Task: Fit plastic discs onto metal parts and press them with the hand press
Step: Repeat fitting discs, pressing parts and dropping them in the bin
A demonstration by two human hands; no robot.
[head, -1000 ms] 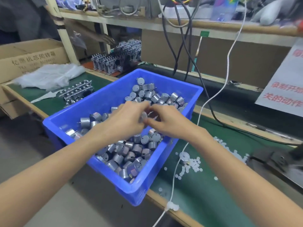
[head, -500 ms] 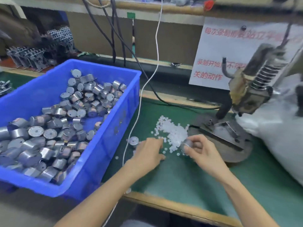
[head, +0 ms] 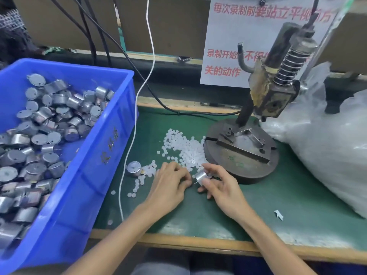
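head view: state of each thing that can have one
blue plastic bin: holds many metal parts
grey hand press: ram raised, base fixture bare
held silver metal cylinder: gripped by right hand
loose silver cylinder: standing on green mat
white plastic discs: scattered loose
left hand: fingers curled at discs, grip unclear

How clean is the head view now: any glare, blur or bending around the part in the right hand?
Head view: light is even, shadows soft; wide-angle bending bows the blue bin wall; glare whitens the metal part held in the right hand; the plastic discs merge into a pale mass; fingertips of the left hand look slightly soft.
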